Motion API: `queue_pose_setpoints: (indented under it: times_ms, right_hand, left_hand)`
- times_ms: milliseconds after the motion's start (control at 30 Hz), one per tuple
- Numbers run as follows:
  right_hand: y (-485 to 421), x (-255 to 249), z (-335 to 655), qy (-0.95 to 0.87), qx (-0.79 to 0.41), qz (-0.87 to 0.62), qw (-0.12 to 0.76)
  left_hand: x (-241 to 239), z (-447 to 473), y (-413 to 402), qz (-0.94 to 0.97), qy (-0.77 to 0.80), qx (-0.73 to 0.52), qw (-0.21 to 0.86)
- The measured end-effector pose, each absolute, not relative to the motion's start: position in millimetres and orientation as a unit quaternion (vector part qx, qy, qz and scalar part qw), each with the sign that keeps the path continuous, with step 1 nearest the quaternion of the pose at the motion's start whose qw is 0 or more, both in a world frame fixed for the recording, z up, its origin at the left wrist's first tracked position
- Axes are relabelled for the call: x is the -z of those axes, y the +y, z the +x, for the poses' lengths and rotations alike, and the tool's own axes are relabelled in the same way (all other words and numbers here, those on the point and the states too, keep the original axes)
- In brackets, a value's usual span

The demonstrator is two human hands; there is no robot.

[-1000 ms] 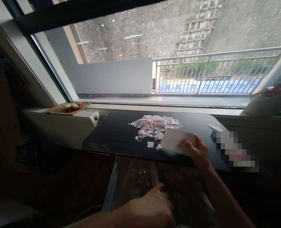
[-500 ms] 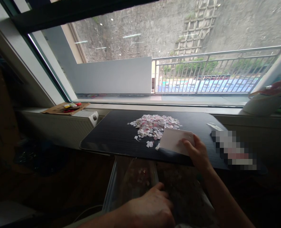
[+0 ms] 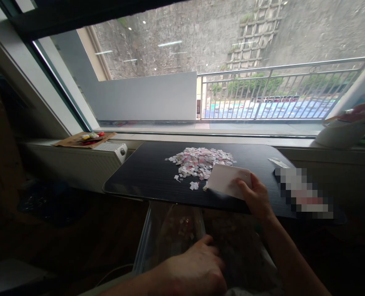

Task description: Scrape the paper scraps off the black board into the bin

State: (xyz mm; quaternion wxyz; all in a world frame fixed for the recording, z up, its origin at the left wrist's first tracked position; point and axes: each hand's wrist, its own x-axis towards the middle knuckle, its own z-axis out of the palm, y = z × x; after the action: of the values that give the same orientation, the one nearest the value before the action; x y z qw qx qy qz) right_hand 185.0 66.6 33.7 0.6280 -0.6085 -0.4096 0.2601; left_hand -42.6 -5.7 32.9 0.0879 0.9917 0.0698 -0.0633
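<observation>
In my right hand [image 3: 258, 193] is a flat white rectangular card [image 3: 224, 179], gripped at its right end between thumb and fingers, with a small hole near one corner. Its left edge lies close to a heap of small cut paper pieces [image 3: 197, 162], white and pinkish, on the black table [image 3: 142, 170]. A few loose scraps [image 3: 194, 186] lie apart in front of the heap. My left hand [image 3: 197, 263] is low below the table's front edge, fingers curled, beside the rim of a clear plastic bin [image 3: 144, 238]. What those fingers hold, if anything, is hidden.
A radiator [image 3: 108, 154] stands left of the table, with a brown sheet [image 3: 67, 139] and small colourful items on it. At the table's right lies a blurred-out object [image 3: 302, 191]. A white container [image 3: 339, 131] stands on the sill at the far right.
The view has shifted very slightly. Both hands, the card and the paper heap look almost unmoved.
</observation>
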Motion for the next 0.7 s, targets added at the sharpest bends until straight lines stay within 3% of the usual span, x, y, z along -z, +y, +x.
queue_pose_setpoints:
  times_ms: [700]
  right_hand:
    - [56.6, -40.2, 198.5, -0.406, -0.248, -0.631, 0.613]
  left_hand:
    - [-37.5, -42.5, -7.3, 0.992, 0.073, 0.060, 0.082]
